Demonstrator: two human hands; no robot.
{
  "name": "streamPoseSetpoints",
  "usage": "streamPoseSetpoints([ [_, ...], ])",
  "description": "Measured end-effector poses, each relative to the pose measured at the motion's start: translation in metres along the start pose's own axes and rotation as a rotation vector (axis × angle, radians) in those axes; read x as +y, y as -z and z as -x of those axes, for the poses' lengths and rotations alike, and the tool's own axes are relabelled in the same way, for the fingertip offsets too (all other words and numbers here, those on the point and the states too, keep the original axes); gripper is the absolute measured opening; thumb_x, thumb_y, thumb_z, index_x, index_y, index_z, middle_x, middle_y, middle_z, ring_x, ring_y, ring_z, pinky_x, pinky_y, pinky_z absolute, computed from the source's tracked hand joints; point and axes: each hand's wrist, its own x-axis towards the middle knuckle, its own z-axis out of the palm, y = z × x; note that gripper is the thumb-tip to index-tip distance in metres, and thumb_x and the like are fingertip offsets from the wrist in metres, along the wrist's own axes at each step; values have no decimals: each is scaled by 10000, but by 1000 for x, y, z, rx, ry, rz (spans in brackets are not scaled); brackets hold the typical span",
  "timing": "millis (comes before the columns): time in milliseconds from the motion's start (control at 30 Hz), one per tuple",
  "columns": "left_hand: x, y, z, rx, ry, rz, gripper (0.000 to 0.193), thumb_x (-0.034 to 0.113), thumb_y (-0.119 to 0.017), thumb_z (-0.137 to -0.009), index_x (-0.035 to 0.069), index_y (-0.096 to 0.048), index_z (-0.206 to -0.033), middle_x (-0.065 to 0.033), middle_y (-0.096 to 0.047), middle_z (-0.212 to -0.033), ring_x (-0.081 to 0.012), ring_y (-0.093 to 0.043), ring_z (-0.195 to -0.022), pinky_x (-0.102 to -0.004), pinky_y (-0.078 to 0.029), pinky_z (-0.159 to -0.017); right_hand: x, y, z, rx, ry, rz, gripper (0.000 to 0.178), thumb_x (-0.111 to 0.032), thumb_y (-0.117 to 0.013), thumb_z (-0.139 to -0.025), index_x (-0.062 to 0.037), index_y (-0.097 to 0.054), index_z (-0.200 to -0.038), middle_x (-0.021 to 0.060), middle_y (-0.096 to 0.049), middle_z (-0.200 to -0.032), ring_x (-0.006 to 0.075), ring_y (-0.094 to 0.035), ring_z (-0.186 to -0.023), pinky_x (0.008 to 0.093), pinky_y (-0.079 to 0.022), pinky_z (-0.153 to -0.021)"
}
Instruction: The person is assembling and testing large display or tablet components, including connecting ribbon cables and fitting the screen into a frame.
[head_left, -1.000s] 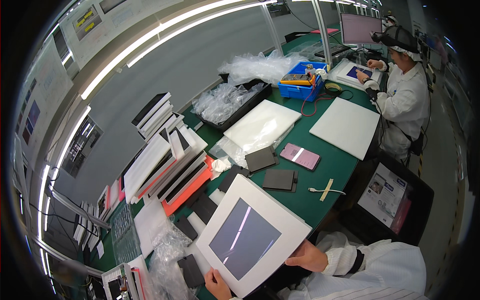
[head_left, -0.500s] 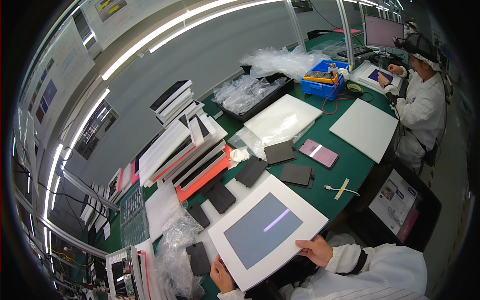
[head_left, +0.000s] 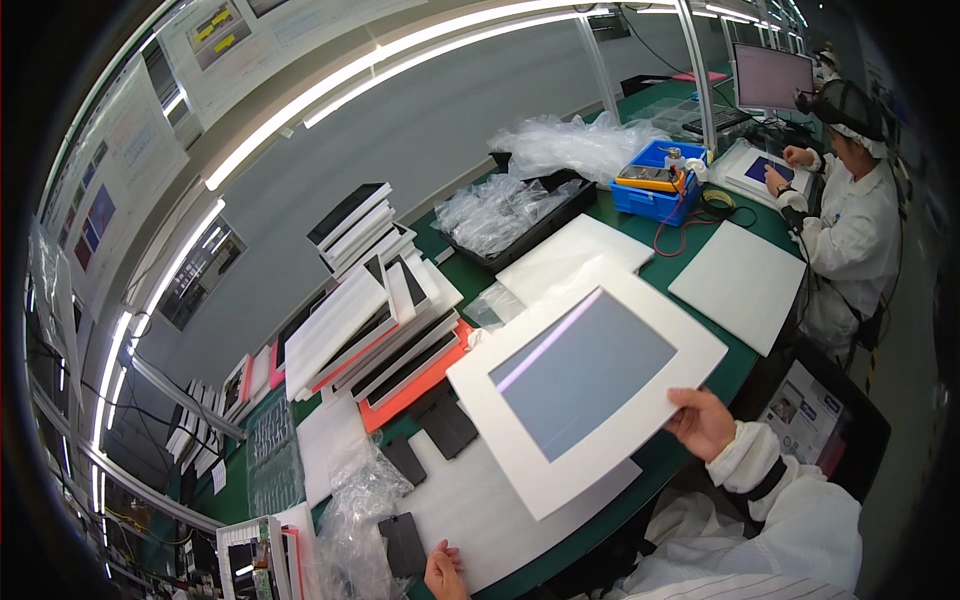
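A flat display panel with a wide white frame and a grey screen is raised and tilted above the table. My right hand grips its right edge, the thumb on the frame's face and the fingers behind. Low in the picture, my left hand is off the panel, its fingers loosely parted with nothing in them. It rests beside a small dark grey flat case, near a white foam sheet. The raised panel hides part of that sheet and the table's middle.
Stacked white-framed panels stand on the left, near crumpled clear plastic. Further back are a black tray of plastic bags and a blue bin. A white board lies at right, and a co-worker sits beyond.
My right hand has lifted the panel up and to the right, turning it. My left hand has let go of its lower left side. The panel now covers the phone and several grey cases.
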Motion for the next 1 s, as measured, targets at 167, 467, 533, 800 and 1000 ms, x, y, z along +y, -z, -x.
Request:
streamPoseSetpoints([
  [167, 9, 2, 9, 0, -61, -121, 412, 354, -395, -957, 49, -499, -1216, -32, -596, -856, -66, -488, -659, -219, -427, -563, -75, 25, -49, 33, 249, 86, 272, -78, -590, -814, -33, -505, -1069, 66, -595, -955, 170, -590, -906, 333, -473, -868],
  [467, -5, 25, -14, -106, -17, -477, 396, 215, -528, -878, 21, -460, -1216, -88, -600, -900, -215, -577, -739, -353, -506, -688, -177, 139, -77, 284, 434, 91, 291, -142, -642, -755, -51, -522, -1004, 54, -563, -942, 166, -535, -907, 318, -404, -874],
  [533, 5, 22, -12, -118, 30, -557, 410, 164, -561, -854, 11, -452, -1219, -93, -601, -906, -192, -582, -745, -343, -507, -688, -192, 171, -68, 326, 468, 123, 300, -147, -639, -753, -46, -520, -1010, 49, -561, -950, 167, -538, -907, 322, -404, -871],
  [800, -37, 50, -36, 89, 24, 31, 496, 399, -483, -906, -52, -510, -1112, -98, -614, -753, -98, -517, -491, -224, -462, -440, -221, 252, -44, 406, 450, 202, 234, -153, -591, -764, -34, -552, -962, 71, -602, -940, 194, -571, -903, 347, -417, -878],
  [1000, 36, 5, 8, 73, 146, -90, 365, 214, -545, -881, 9, -506, -1181, -67, -610, -810, -149, -555, -692, -284, -491, -632, -210, 288, -63, 509, 307, 142, 245, -116, -577, -767, -48, -543, -1000, 54, -602, -944, 187, -582, -871, 324, -456, -815],
])
